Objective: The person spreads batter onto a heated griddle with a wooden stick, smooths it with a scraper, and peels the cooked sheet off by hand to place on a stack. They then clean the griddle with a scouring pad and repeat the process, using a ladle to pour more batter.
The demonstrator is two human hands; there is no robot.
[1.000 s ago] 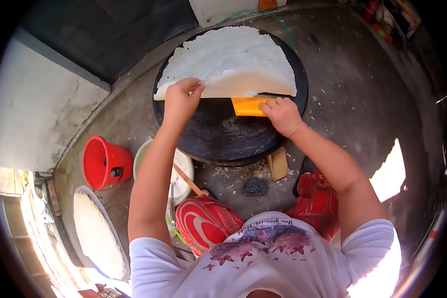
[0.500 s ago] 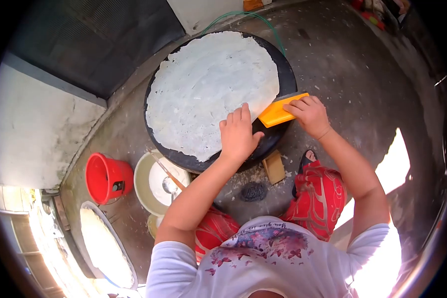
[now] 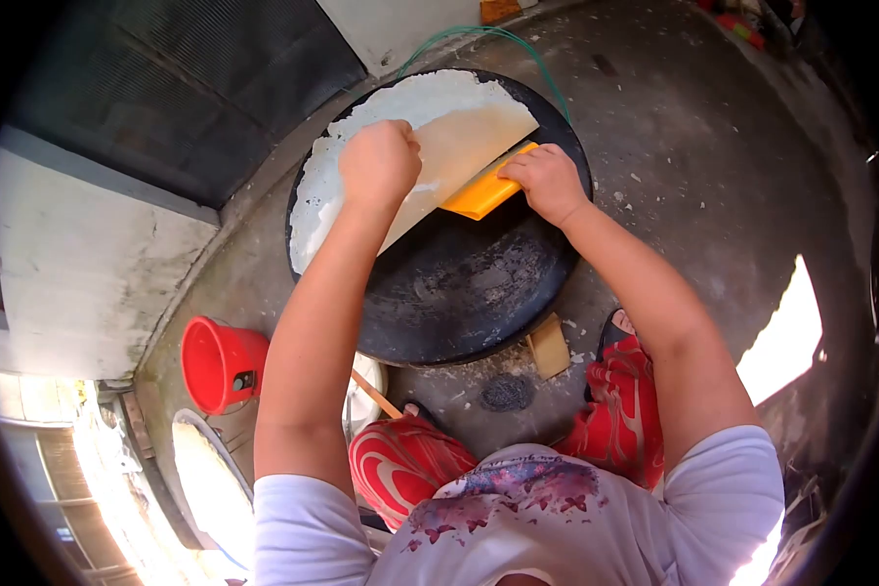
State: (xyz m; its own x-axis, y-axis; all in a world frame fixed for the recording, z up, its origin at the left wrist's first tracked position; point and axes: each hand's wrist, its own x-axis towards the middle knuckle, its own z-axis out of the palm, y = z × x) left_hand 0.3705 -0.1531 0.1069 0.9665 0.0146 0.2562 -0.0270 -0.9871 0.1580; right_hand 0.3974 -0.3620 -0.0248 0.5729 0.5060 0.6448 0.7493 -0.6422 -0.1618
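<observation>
A thin, pale flatbread (image 3: 327, 186) lies on a round black griddle (image 3: 479, 293), its near part folded back so that a tan underside shows. My left hand (image 3: 381, 164) is closed on the folded edge over the left part of the griddle. In my right hand (image 3: 547, 181) is a yellow scraper (image 3: 490, 184), its blade side against the fold of the flatbread. The near half of the griddle is bare and dark, with greyish marks.
A red bucket (image 3: 220, 363) stands on the left floor, near a pale tub (image 3: 363, 402) partly behind my left arm. A round tray (image 3: 210, 479) lies lower left. A wooden block (image 3: 549, 348) and dark scouring pad (image 3: 507, 393) are below the griddle. Green tubing (image 3: 532, 57) curves behind it.
My left hand has lifted the flatbread's near edge and carried it away from me, folding it over. The scraper has moved left and farther in, and the griddle's near half is now exposed.
</observation>
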